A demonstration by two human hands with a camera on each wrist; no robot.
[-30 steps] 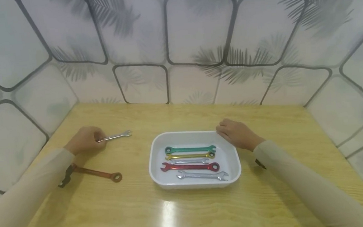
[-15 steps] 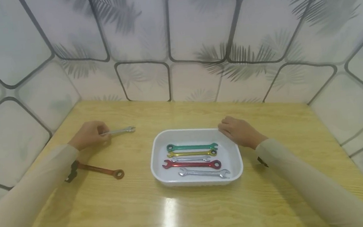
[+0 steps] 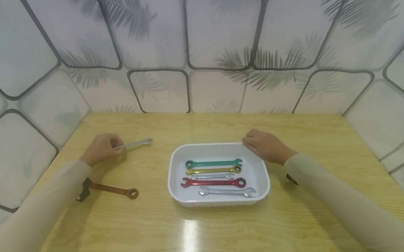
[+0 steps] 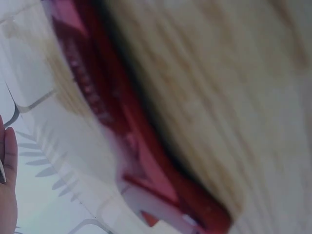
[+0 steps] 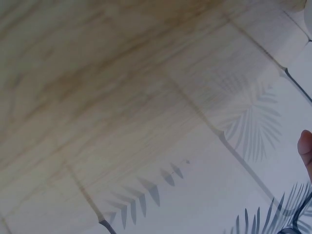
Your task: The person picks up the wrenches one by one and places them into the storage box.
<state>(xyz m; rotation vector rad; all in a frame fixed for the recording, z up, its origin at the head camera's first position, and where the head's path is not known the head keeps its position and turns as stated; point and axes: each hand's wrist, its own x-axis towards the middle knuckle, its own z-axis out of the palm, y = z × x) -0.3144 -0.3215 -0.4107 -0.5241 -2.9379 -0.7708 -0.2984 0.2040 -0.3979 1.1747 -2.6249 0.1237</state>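
Observation:
Left of the tray, my left hand [image 3: 103, 149] pinches one end of a silver wrench [image 3: 135, 143]. Its open-ended jaw points right. Nearer me lies an orange-red wrench [image 3: 115, 189] on the table, one end hidden by my left wrist. It fills much of the left wrist view as a blurred red wrench [image 4: 122, 112]. My right hand [image 3: 265, 146] grips the far right corner of a white tray [image 3: 221, 202], fingers curled at the rim. Inside the tray lie a green wrench [image 3: 214, 163], a yellow wrench [image 3: 213, 170], a red wrench [image 3: 214, 182] and two silver ones, roughly parallel.
The wooden table [image 3: 153, 234] reaches back to a patterned wall [image 3: 220, 88], which also borders it on the left and right. A bright glare strip lies on the wood in front of the tray.
My left hand has moved slightly right and away from me, carrying the silver wrench. The right hand stays at the tray corner. The head view has shifted a little.

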